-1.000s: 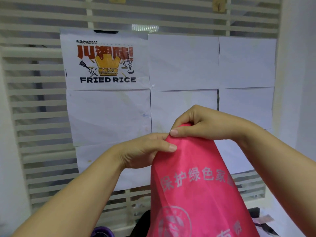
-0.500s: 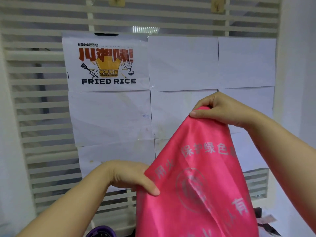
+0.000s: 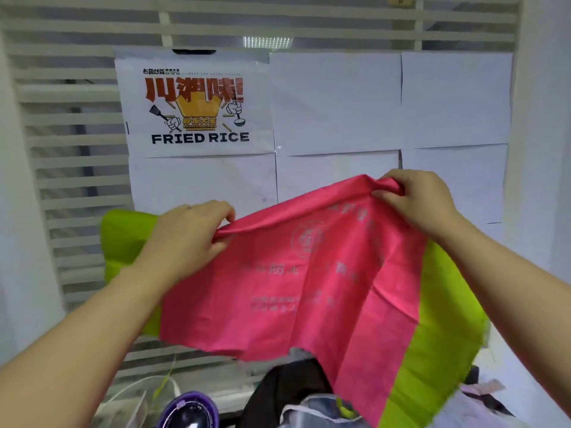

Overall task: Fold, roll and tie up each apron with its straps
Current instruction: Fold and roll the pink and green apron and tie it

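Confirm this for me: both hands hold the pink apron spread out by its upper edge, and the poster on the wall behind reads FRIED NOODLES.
Not quite. In the head view the poster reads FRIED RICE, not noodles. The rest holds: the left hand and right hand each grip the upper edge of the pink apron, spread between them.

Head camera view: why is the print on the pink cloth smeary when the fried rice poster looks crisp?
In the head view, the pink apron shows what is probably motion blur, its grey print smeared; the poster behind it is sharp; the light falls soft and even on the fabric.
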The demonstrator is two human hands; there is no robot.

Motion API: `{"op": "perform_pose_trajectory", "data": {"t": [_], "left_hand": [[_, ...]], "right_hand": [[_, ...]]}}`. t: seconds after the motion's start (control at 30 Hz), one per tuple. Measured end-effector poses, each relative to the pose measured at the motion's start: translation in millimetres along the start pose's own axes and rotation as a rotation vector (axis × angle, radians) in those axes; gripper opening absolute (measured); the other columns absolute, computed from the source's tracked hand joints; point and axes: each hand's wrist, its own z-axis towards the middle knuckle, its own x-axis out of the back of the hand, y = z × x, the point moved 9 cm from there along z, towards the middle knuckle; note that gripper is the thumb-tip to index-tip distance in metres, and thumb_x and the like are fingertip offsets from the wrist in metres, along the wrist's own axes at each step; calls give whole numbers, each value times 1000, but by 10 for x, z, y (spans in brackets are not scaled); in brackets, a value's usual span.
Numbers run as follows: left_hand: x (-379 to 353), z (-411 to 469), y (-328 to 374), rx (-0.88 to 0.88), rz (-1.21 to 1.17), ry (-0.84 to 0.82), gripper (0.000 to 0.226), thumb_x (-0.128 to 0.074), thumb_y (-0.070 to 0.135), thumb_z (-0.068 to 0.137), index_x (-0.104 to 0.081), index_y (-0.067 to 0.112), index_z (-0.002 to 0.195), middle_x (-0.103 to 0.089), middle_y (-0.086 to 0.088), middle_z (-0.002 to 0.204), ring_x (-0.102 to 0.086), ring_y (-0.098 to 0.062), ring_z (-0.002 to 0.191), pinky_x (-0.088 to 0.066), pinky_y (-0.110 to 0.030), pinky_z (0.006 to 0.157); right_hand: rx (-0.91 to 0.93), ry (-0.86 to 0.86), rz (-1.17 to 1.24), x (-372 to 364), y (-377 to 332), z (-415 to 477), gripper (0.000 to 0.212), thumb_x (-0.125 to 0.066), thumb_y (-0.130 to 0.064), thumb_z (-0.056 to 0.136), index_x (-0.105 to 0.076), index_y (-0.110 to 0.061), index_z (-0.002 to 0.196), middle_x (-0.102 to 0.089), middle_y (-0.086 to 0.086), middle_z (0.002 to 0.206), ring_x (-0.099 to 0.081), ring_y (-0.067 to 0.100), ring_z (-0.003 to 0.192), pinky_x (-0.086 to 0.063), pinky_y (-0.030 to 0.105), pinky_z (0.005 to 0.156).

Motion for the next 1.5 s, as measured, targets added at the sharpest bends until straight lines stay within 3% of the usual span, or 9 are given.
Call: {"op": "perform_pose_trajectory", "data": {"t": [0.1, 0.3, 0.5, 0.73, 0.9, 1.1, 1.27, 1.37, 1.5], "left_hand": [[-583, -363, 29, 75, 61, -349, 39, -60, 32, 87, -50, 27, 124, -63, 4, 119, -62, -26, 104, -40, -32, 70], [-1637, -1541, 363, 225, -204, -889, 88, -71, 61, 68, -30, 30, 140, -38, 4, 135, -44, -21, 124, -42, -35, 97], [-1636, -1356, 1033, 297, -686, -678, 99, -73, 58, 71, -17, 33, 149, -29, 6, 148, -32, -14, 135, -30, -33, 111], [-1450, -885, 1292, 527, -1248, -427, 38, -77, 31, 77, -53, 45, 103, -59, 19, 110, -55, 3, 106, -49, -27, 90], [-1296, -807, 1220, 553, -1094, -277, 32, -66, 8, 78, -55, 28, 101, -61, 4, 82, -56, -4, 72, -46, -17, 67], [-1364, -848, 819, 564, -975, -438, 18, -63, 7, 78, -58, 23, 73, -60, 6, 68, -53, -6, 62, -45, -26, 61], [-1378, -785, 561, 546, -1201, -703, 30, -70, 10, 81, -56, 17, 106, -65, 0, 103, -68, -16, 75, -55, -32, 64], [-1459, -912, 530, 402, -1029, -874, 17, -73, 17, 80, -61, 23, 91, -60, 11, 79, -56, -4, 63, -47, -26, 65], [-1389, -835, 89, 510, -865, -628, 17, -62, 17, 91, -58, 18, 75, -54, 11, 63, -46, -5, 58, -39, -25, 64]], "right_hand": [[-12, -69, -3, -255, 33, -209, 11, -67, -29, 86, -69, -24, 96, -71, 3, 89, -64, 30, 89, -44, 34, 69], [59, -393, -33, -913, -12, -932, 10, -66, -27, 86, -70, -26, 95, -71, -1, 90, -62, 26, 89, -42, 33, 69], [192, -449, 38, -966, -367, -1039, 22, -58, -30, 81, -72, -25, 97, -73, -3, 94, -65, 25, 90, -46, 33, 72], [248, -502, 79, -904, -634, -1065, 33, -51, -32, 72, -72, -29, 97, -71, -11, 96, -64, 17, 90, -46, 31, 73], [271, -503, 61, -799, -743, -972, 35, -47, -29, 68, -72, -29, 92, -71, -12, 90, -63, 15, 86, -46, 31, 71], [282, -402, 44, -505, -790, -597, 26, -49, -27, 71, -69, -30, 87, -70, -11, 85, -63, 17, 82, -44, 30, 69], [207, -326, 149, -215, -802, -205, 25, -63, -10, 79, -61, -35, 81, -66, -13, 77, -62, 14, 79, -49, 35, 74], [187, -337, 169, -88, -816, -50, 28, -63, -5, 79, -62, -33, 79, -66, -12, 77, -62, 13, 76, -47, 32, 74], [114, -402, 66, -53, -605, 76, 22, -68, -10, 78, -63, -32, 76, -62, -15, 71, -57, 9, 69, -45, 29, 69]]}}
